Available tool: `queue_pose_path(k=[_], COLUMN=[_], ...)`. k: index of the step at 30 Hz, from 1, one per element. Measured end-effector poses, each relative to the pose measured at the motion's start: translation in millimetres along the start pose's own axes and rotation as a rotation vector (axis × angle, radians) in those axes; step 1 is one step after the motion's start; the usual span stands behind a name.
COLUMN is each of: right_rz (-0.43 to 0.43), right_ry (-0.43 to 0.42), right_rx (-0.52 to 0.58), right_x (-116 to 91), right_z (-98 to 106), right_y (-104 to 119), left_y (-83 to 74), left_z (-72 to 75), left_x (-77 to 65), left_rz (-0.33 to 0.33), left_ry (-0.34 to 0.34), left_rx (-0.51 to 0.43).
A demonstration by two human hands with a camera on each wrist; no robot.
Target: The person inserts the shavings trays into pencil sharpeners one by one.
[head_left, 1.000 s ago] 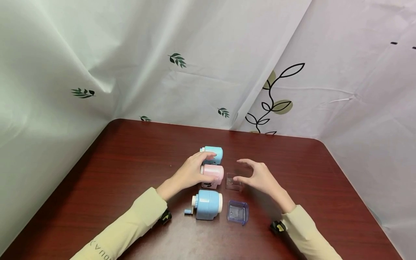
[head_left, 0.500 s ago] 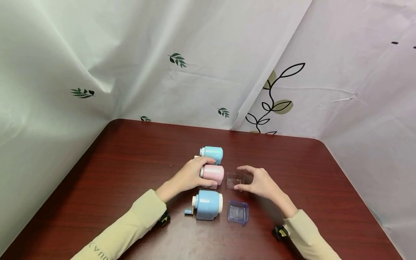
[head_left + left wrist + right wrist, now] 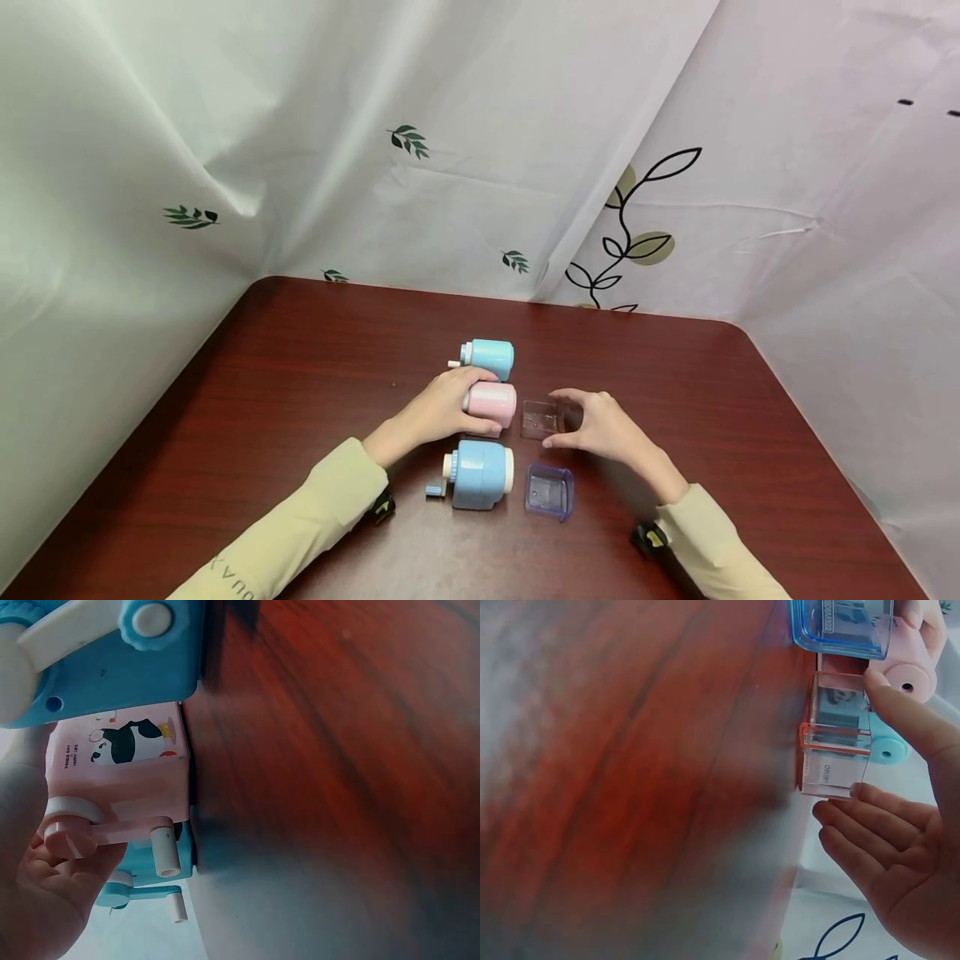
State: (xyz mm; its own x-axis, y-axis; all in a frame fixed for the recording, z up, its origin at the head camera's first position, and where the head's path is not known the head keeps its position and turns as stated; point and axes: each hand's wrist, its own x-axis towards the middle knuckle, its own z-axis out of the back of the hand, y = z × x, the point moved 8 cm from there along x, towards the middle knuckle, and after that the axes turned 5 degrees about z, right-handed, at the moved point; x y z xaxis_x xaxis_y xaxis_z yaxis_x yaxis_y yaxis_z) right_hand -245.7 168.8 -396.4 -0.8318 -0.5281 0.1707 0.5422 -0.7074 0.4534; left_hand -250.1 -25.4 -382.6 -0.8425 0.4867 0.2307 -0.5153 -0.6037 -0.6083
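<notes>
My left hand point(image 3: 438, 407) grips a pink crank pencil sharpener point(image 3: 492, 403), thumb on its near side and fingers on its far side. In the left wrist view the sharpener shows a panda picture point(image 3: 133, 742) and a crank point(image 3: 127, 831). To its right, my right hand point(image 3: 603, 423) holds a clear shavings drawer point(image 3: 541, 419) between thumb and index finger. The other fingers of that hand stay off the drawer in the right wrist view. The drawer sits on the table, apart from the sharpener.
A larger blue crank sharpener point(image 3: 480, 473) stands nearer the person, with a bluish transparent drawer point(image 3: 550, 490) to its right. A light-blue sharpener point(image 3: 492, 357) stands just beyond the pink one. All rest on a dark red-brown table point(image 3: 337, 350) before a white curtain point(image 3: 337, 167).
My left hand has come down around the pink sharpener from above and beyond it. My right hand has moved slightly nearer, and its thumb and finger now flank the clear drawer.
</notes>
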Motion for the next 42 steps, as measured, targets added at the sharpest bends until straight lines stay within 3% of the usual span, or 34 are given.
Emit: queue_pose_path(k=[9, 19, 42], right_rz=[0.047, 0.044, 0.052], right_ry=[0.030, 0.039, 0.024], right_rx=[0.017, 0.037, 0.028], right_x=[1.4, 0.9, 2.9], right_z=[-1.7, -3.1, -5.6], right_y=[-0.2, -0.6, -0.6], left_y=[-0.7, 0.1, -0.5], left_z=[-4.8, -7.9, -9.4], left_x=[2.4, 4.0, 6.3], left_rz=[-0.026, -0.037, -0.001], left_ry=[0.016, 0.001, -0.005], left_rx=[0.007, 0.032, 0.082])
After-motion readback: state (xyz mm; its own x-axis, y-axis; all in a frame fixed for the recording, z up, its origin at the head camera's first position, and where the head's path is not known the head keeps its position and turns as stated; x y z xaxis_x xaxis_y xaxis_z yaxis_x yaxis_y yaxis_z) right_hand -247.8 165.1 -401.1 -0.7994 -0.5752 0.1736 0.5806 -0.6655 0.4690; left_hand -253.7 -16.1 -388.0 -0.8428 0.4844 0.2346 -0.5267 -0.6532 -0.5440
